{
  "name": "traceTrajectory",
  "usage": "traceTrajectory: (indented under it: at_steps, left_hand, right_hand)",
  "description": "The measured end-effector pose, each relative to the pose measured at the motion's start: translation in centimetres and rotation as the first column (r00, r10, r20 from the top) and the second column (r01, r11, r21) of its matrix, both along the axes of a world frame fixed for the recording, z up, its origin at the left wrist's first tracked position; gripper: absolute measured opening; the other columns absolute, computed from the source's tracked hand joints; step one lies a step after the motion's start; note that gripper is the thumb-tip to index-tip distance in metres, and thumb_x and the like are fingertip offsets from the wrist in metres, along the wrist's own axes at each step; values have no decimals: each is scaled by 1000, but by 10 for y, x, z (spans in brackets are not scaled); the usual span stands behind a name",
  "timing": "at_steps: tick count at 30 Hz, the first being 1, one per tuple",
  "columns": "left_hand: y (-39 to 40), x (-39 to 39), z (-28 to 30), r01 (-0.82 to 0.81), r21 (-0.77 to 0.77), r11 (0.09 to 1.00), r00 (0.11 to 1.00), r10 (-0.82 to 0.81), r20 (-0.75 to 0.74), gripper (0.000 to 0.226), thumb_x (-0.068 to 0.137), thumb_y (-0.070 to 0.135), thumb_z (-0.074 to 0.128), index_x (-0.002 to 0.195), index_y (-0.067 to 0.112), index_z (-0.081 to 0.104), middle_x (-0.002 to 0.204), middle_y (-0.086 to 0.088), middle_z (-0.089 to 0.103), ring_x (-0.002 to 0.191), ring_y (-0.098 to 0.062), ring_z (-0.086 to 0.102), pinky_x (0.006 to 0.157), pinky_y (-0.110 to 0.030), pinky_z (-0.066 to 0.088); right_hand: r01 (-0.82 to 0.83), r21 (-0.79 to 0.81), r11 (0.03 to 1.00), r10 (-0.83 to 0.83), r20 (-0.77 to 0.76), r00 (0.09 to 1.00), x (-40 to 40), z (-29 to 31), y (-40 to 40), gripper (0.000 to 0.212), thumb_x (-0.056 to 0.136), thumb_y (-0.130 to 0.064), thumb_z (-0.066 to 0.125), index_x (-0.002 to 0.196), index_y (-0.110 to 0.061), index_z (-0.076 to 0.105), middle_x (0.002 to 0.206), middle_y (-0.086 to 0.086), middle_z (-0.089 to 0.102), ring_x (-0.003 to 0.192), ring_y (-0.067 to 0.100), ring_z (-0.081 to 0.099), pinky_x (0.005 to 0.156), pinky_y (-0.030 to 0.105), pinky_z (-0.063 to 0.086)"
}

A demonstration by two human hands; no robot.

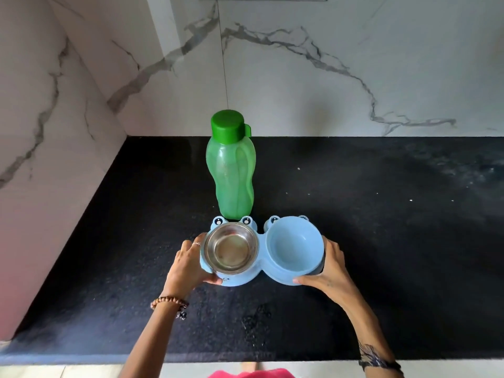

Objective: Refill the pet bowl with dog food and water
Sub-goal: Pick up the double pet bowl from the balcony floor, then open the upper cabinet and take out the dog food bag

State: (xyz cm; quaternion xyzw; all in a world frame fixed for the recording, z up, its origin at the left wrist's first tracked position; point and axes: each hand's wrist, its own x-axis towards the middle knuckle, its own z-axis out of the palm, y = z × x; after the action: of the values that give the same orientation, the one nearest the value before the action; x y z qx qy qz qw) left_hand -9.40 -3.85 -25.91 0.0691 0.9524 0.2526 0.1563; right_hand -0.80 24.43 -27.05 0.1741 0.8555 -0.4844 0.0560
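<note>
— So, where is the pet bowl relative to your hands?

— Right between them. The blue double pet bowl (260,279) sits on the black countertop (381,241), near the middle, a little toward the near edge. My left hand (188,264) clasps its left end and my right hand (327,266) clasps its right end.

— How are the hands shaped?

— Both are curved around the bowl's sides, holding it. My left fingers wrap the far-left rim beside the steel insert, and the thumb presses the near edge. My right thumb lies along the near-right edge, with the fingers around the right side, mostly hidden from me. I cannot tell whether the bowl is lifted or resting on the counter.

— What is in the bowl?

— The left compartment holds a round steel insert (231,249), shiny and with no food in it. The right compartment (294,246) is bare blue plastic. Little frog eyes stick up from the far rim.

— Anything else close by?

— A green water bottle (231,173) with a darker green cap (227,126) stands upright just beyond the left compartment, at the far side. White marble wall (327,77) rises behind the counter and on the left. I wear a beaded bracelet (169,302) on my left wrist and a ring on that hand.
</note>
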Motion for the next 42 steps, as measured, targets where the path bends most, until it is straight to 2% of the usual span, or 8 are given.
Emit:
traceTrajectory:
  at_steps: [7, 11, 14, 17, 22, 29, 35, 42]
  left_hand:
    - [4, 2, 3, -12, -23, 1000, 999, 12, 37, 99, 53, 15, 85, 139, 18, 37, 128, -1, 49, 116, -20, 37, 97, -32, 36]
    - [6, 12, 1, -77, -36, 996, 996, 78, 37, 83, 69, 10, 74, 141, 15, 32, 133, -5, 45, 118, -22, 45, 95, -34, 43]
    - [15, 29, 14, -217, -53, 975, 975, 214, -57, 71, 84, 5, 58, 145, 14, 23, 138, -11, 41, 124, -28, 44, 94, -40, 45]
    - [29, 48, 48, -263, 76, 962, 912, 274, -305, 61, 83, -4, 49, 140, 15, 36, 134, -8, 46, 120, -27, 44, 85, -42, 47]
    - [57, 45, 99, 24, 117, 993, 680, 70, -730, 47, 81, 6, 37, 122, 16, 56, 123, -3, 61, 120, -15, 44, 95, -34, 47]
    - [95, 10, 197, 207, -92, 974, 204, -135, -970, 33, 86, 9, 43, 116, 18, 54, 114, -3, 67, 115, -17, 49, 92, -30, 40]
    - [114, -27, 305, 110, -198, 974, -124, -184, -975, 34, 84, 7, 45, 115, 16, 57, 115, -2, 67, 116, -18, 47, 97, -33, 37]
    - [125, -79, 416, -169, -273, 947, -228, -307, -924, 62, 79, 13, 63, 136, 12, 39, 138, -7, 51, 132, -23, 43, 111, -43, 26]
  right_hand:
    - [-49, -66, 997, 52, 46, 998, 4, 8, 1, 112, 56, -18, 88, 142, -36, 19, 136, -14, 23, 125, 2, 20, 108, 37, 29]
    - [-123, -133, 983, 144, 158, 977, 8, 25, 8, 109, 76, -7, 73, 149, -29, -6, 154, -11, 4, 143, 13, 9, 113, 37, 20]
    - [-152, 73, 986, 134, 206, 969, 9, 39, 11, 103, 83, -7, 65, 149, -23, -12, 158, -2, -5, 146, 17, 1, 116, 39, 21]
    - [-167, 345, 924, 155, 63, 986, 15, 64, 6, 89, 88, -12, 59, 150, -15, -6, 159, 2, -2, 146, 15, -1, 116, 31, 13]
    - [-110, 544, 832, 307, -288, 907, 3, 116, -15, 72, 89, -6, 54, 149, -15, 15, 158, -3, 9, 144, 8, 4, 120, 33, 13]
    - [227, 642, 732, 471, -718, 513, -53, 205, -23, 42, 85, -15, 48, 126, -11, 52, 137, 7, 52, 127, 17, 43, 109, 36, 31]
    - [499, 617, 609, 535, -784, 316, -97, 307, -5, 36, 87, -13, 48, 121, -9, 59, 133, 9, 56, 124, 21, 49, 109, 36, 32]
    - [764, 541, 352, 573, -770, 281, -133, 401, 11, 59, 82, -6, 45, 140, -4, 37, 149, 14, 36, 136, 27, 34, 112, 44, 27]
